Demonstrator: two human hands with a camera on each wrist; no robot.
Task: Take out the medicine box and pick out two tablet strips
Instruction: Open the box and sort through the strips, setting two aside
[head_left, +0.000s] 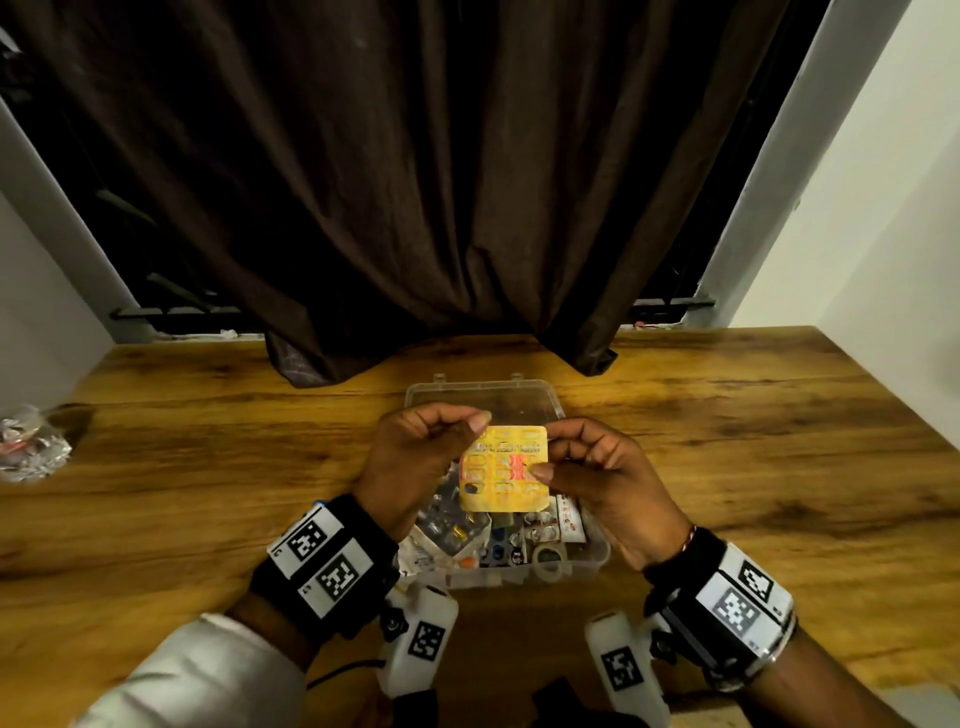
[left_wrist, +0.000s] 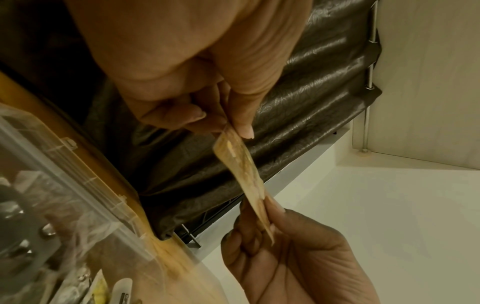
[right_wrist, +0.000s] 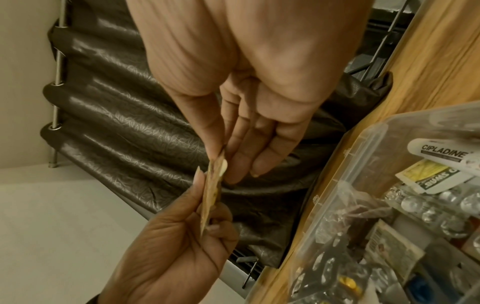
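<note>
A yellow tablet strip (head_left: 504, 470) is held up flat over the open clear medicine box (head_left: 595, 558), which sits on the wooden table. My left hand (head_left: 470, 423) pinches its upper left corner. My right hand (head_left: 548, 467) pinches its right edge with the thumb in front. The left wrist view shows the strip (left_wrist: 241, 164) edge-on between the left hand (left_wrist: 231, 127) and the right hand (left_wrist: 263, 209). In the right wrist view the right hand (right_wrist: 221, 162) grips the strip (right_wrist: 211, 197) from above and the left hand (right_wrist: 202, 207) from below. The box holds several more strips and packets.
The box's lid (head_left: 483, 395) lies flipped back toward a dark curtain (head_left: 415, 208) that drapes onto the table's far edge. Crumpled foil wrapping (head_left: 31, 441) lies at the far left of the table (head_left: 779, 441). A white Cipladine tube (right_wrist: 441, 153) lies in the box. Walls stand on both sides.
</note>
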